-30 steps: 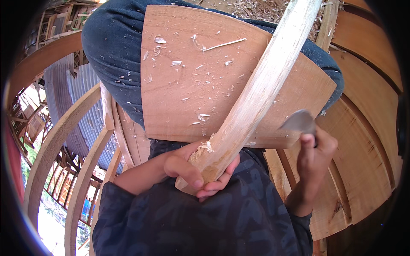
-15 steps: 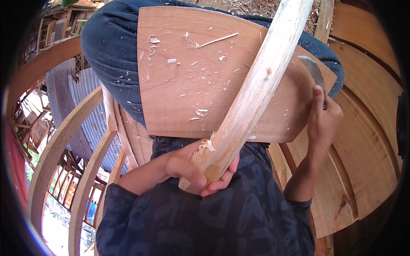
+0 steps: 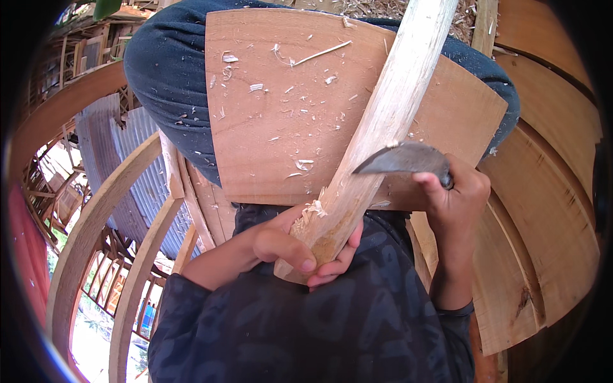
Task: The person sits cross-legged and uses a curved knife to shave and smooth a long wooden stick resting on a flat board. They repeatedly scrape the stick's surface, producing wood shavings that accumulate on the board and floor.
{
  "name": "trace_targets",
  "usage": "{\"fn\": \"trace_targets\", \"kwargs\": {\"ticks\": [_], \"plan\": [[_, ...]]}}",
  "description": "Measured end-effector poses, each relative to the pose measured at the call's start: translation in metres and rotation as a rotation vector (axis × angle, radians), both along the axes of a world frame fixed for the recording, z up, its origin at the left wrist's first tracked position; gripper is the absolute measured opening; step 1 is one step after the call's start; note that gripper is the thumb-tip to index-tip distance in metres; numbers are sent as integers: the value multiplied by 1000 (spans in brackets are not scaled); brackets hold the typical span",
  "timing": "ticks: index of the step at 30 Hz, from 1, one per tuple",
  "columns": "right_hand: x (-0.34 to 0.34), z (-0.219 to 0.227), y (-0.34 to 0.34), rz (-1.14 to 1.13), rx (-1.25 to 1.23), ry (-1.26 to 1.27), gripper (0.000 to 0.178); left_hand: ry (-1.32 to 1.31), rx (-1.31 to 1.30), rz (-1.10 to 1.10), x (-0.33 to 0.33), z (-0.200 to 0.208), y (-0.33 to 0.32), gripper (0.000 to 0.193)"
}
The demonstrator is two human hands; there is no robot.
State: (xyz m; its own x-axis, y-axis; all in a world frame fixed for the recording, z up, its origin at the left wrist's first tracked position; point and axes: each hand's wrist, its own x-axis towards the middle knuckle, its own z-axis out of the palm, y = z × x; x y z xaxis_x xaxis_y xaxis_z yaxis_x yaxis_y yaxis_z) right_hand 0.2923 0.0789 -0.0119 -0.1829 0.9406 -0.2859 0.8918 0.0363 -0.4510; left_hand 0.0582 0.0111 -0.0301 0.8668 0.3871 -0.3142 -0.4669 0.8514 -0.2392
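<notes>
My left hand (image 3: pixel 300 252) is wrapped round the near end of a pale, peeled wooden pole (image 3: pixel 399 89), with thumb on top and fingers beneath. The pole slants away to the upper right, and a tuft of curled shavings (image 3: pixel 315 208) clings to it just beyond my thumb. In my right hand (image 3: pixel 456 201) is a curved knife (image 3: pixel 402 158), its dark blade lying across the pole about mid-length, tip to the left. Its handle is mostly hidden in my fist. Under the pole a flat wooden board (image 3: pixel 268 140) rests across my lap.
Loose shavings and a thin sliver (image 3: pixel 322 53) lie on the board. Curved wooden planks (image 3: pixel 536 210) rise on my right. To the left stand bent wooden ribs (image 3: pixel 96 210), with corrugated metal sheets (image 3: pixel 143 166) beyond them. More shavings (image 3: pixel 377 7) are heaped at the far side.
My right hand has brought the knife left and nearer, from above the board's right side onto the pole. My left hand keeps its hold; the pole has shifted only slightly.
</notes>
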Motion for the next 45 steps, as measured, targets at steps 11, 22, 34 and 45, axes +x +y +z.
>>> {"fn": "trace_targets", "kwargs": {"ticks": [11,22,34,45], "plan": [[-17,23,-25,91,-184,167,56,-51,-52,3,-2,1,-2,59],[-8,-8,-5,-43,16,54,63,-135,-142,102,2,0,1,51],[-28,19,-31,117,-175,202,60,21,41,-12,-8,4,-6,56],[-16,3,-4,24,28,-2,65,32,64,-1,-4,3,-6,54]]}}
